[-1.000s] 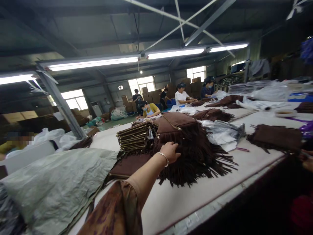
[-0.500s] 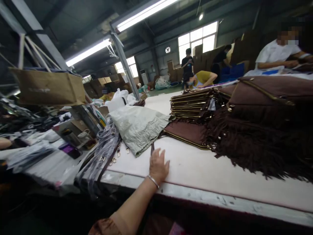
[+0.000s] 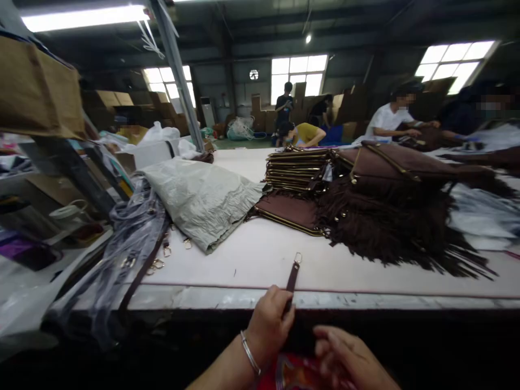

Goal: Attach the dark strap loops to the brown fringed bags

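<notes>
My left hand (image 3: pixel 271 317) is closed around a dark brown strap (image 3: pixel 292 277). A gold metal clasp (image 3: pixel 298 258) on the strap's far end points away from me over the white table. Low at the right, my right hand (image 3: pixel 345 355) is held in front of my body with its fingers loosely curled and apart from the strap. I make out nothing in it. Ahead of my hands lies a brown bag with a gold zip (image 3: pixel 290 211), next to a heap of dark brown fringe (image 3: pixel 365 216).
Several brown bags (image 3: pixel 298 168) are stacked behind. A grey-green plastic sheet (image 3: pixel 203 195) covers part of the table (image 3: pixel 244 260). Plastic-wrapped straps (image 3: pixel 134 238) hang over the front edge at left, near a metal post (image 3: pixel 176 76). A person in white (image 3: pixel 390 120) works across the table.
My left hand has drawn back from the table towards me and now holds the brown strap. My right hand has come into view. The camera has turned to the right.
</notes>
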The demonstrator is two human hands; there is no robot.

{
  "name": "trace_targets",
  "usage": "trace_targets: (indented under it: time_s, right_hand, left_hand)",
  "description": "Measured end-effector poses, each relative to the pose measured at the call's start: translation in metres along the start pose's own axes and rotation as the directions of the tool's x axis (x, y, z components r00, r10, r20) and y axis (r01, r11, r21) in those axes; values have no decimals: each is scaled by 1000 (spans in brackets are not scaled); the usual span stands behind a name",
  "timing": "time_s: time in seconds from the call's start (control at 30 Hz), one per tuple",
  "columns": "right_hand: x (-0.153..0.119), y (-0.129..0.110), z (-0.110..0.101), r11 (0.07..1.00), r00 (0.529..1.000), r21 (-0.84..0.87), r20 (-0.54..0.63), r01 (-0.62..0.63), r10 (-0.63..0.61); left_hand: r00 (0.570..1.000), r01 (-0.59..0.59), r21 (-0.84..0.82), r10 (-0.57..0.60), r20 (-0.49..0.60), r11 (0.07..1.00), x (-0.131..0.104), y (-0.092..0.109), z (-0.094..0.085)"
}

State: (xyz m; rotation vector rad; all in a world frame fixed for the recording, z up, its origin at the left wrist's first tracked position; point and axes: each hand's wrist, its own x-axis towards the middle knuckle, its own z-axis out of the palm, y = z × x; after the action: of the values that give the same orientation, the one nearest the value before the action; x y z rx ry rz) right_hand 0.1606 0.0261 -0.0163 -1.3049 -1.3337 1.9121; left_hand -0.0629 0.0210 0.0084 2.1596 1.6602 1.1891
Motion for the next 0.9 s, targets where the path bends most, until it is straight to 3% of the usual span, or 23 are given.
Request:
trace_targets:
  time_s: [0.07, 0.13, 0.23, 0.33, 0.4, 0.47, 0.53, 0.63, 0.7, 0.8, 0.83, 0.9]
  right_hand:
    - [8, -25, 14, 956, 998, 289, 19, 48, -56]
    - [15, -48, 21, 867, 992, 488, -115, 103, -53]
    - [17, -68, 20, 783, 952, 588, -305, 206, -21]
    - [6, -71, 11, 784, 948, 557, -294, 274, -122]
    - [-5, -68, 4, 833, 949, 470, -252, 291, -190]
    - [-17, -65, -1, 898, 949, 327, -212, 294, -234]
    - [-27, -62, -4, 943, 947, 150, -174, 296, -270]
    - [-39, -58, -6, 931, 919, -141, -166, 336, -357]
    - [-45, -54, -9, 831, 861, -390, -155, 397, -484]
    - [-53, -47, -18, 548, 747, -702, -35, 454, -664]
    - [-55, -44, -22, 472, 726, -759, 2, 449, -688]
    - [-59, -40, -29, 407, 718, -809, 27, 424, -695]
  left_hand:
    - [993, -108, -126, 112, 27, 986, -9, 22, 4]
    - [971, -208, -239, 229, 67, 948, -17, 37, 6]
    - [917, -290, -377, 368, 152, 879, -27, 47, 5]
    - [886, -230, -495, 391, 249, 838, -29, 49, 0]
    - [932, -77, -511, 244, 269, 856, -24, 50, -4]
    - [955, 175, -513, -19, 296, 840, -11, 51, -7]
    - [887, 442, -550, -253, 387, 708, 5, 54, -6]
    - [746, 666, -601, -373, 552, 441, 30, 61, 0]
    - [702, 712, -594, -371, 608, 374, 42, 68, 6]
    - [686, 725, -549, -358, 634, 417, 50, 78, 13]
    - [684, 724, -527, -360, 635, 445, 50, 80, 15]
    - [673, 726, -478, -368, 641, 495, 48, 84, 19]
